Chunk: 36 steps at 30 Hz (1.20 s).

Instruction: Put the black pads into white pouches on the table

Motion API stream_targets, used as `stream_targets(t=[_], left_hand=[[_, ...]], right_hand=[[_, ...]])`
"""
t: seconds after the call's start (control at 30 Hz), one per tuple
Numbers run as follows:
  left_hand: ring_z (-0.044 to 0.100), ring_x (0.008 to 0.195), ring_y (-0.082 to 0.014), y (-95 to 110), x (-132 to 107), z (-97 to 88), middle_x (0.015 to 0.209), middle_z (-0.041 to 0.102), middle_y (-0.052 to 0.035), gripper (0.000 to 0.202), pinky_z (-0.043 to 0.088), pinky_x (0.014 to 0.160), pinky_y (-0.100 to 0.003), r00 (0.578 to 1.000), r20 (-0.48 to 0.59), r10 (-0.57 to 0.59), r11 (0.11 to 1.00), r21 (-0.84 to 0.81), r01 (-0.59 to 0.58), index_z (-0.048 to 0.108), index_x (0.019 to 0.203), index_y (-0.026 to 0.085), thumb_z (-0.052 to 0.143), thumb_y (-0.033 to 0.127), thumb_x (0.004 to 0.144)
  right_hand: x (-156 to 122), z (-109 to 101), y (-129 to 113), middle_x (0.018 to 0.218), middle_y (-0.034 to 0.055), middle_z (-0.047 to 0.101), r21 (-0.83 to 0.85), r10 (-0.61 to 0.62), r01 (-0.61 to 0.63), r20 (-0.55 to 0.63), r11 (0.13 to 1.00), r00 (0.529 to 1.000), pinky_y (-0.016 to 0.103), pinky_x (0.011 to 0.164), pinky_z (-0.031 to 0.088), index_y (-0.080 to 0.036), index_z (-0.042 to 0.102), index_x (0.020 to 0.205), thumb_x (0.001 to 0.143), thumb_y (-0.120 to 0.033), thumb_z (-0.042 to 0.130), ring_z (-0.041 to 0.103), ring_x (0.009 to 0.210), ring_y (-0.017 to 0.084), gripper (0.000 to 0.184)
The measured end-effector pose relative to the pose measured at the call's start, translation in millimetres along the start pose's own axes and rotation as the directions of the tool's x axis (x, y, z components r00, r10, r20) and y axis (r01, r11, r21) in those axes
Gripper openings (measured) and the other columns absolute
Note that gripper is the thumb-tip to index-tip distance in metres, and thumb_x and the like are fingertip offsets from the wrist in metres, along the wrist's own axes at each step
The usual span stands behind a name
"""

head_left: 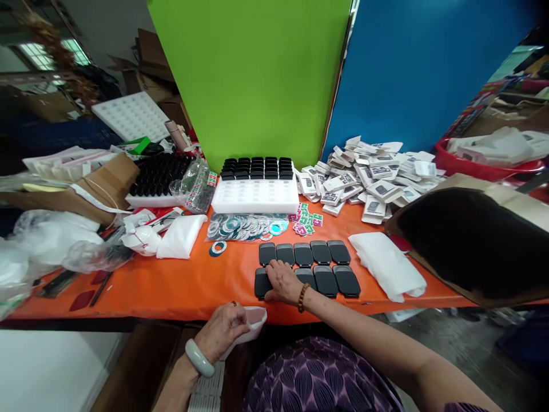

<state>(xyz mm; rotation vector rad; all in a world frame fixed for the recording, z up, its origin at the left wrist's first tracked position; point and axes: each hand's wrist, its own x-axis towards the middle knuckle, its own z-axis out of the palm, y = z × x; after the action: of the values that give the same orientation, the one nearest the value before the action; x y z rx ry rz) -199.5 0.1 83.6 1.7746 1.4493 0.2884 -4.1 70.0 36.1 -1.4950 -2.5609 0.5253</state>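
My left hand (225, 329) is closed on a small white pouch (256, 326) at the table's front edge, its mouth gaping to the right. My right hand (283, 284) lies over the front row of flat black rounded devices, thumb at the near side and fingers at the far side. It grips at the left end, by the leftmost black device (261, 284), and hides the one beside it. Others in that row, such as the black device (326, 281), show right of my wrist. Behind them is a back row of similar black devices (303, 254).
A white foam tray (255, 196) carries upright black pieces. Before it lie a bag of ring labels (240, 228) and loose green and pink stickers (304, 219). Small white boxes (377, 180) are heaped back right, near folded white sheeting (388, 264) and a brown carton (472, 240). Plastic bags (55, 240) crowd the left.
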Motion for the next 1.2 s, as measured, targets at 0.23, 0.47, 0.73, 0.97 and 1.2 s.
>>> stream_targets(t=[0.23,0.47,0.73,0.97,1.2], left_hand=[[0.055,0.069,-0.0188,-9.5,3.8,5.1,0.066,0.063,-0.0007,0.007,0.037,0.069,-0.028,0.998,-0.046,0.03,0.998,-0.054,-0.033,0.068,0.06,0.021,0.066,0.021,0.066],[0.057,0.07,-0.0192,5.9,10.4,6.3,0.07,0.066,-0.0026,0.007,0.04,0.071,-0.029,0.997,-0.052,0.058,0.992,-0.113,-0.063,0.071,0.064,0.022,0.068,0.026,0.069],[0.061,0.089,-0.0232,61.1,15.9,3.3,0.084,0.07,-0.0047,0.009,0.044,0.082,-0.031,0.985,-0.111,0.13,0.959,-0.24,-0.153,0.072,0.063,0.024,0.071,0.03,0.069],[0.058,0.071,-0.0196,104.2,28.2,15.4,0.072,0.066,-0.0037,0.014,0.045,0.074,-0.031,0.96,-0.166,0.223,0.948,-0.193,-0.254,0.071,0.059,0.024,0.071,0.031,0.07],[0.064,0.099,-0.0268,127.4,37.3,22.6,0.096,0.073,-0.0097,0.012,0.047,0.088,-0.036,0.969,-0.178,0.17,0.849,-0.472,-0.236,0.07,0.06,0.021,0.073,0.029,0.069]], right_hand=[[9.3,0.9,1.8,0.102,0.0101,0.053,0.105,-0.066,0.066,-0.005,0.992,0.998,0.037,0.077,0.041,-0.016,0.049,0.098,0.061,-0.025,0.081,0.051,0.09,0.025,0.049],[-14.3,-22.0,16.6,0.079,-0.0042,0.05,0.833,0.14,0.128,-0.238,0.538,0.961,0.026,0.064,0.039,-0.023,0.046,0.093,0.073,-0.019,0.063,0.046,0.068,0.012,0.026],[-70.9,-44.2,1.3,0.085,-0.0006,0.052,0.952,0.332,0.265,-0.303,0.155,0.893,0.026,0.068,0.045,-0.023,0.051,0.09,0.079,-0.033,0.067,0.051,0.075,0.013,0.022],[-95.6,-57.9,10.4,0.085,-0.0008,0.052,0.908,0.425,0.284,-0.398,0.307,0.813,0.028,0.074,0.044,-0.023,0.053,0.088,0.08,-0.029,0.067,0.05,0.08,0.015,0.017],[-111.7,-65.1,19.5,0.089,0.0003,0.053,0.912,0.392,0.3,-0.395,0.281,0.831,0.03,0.079,0.046,-0.024,0.051,0.094,0.082,-0.03,0.065,0.053,0.085,0.016,0.02]])
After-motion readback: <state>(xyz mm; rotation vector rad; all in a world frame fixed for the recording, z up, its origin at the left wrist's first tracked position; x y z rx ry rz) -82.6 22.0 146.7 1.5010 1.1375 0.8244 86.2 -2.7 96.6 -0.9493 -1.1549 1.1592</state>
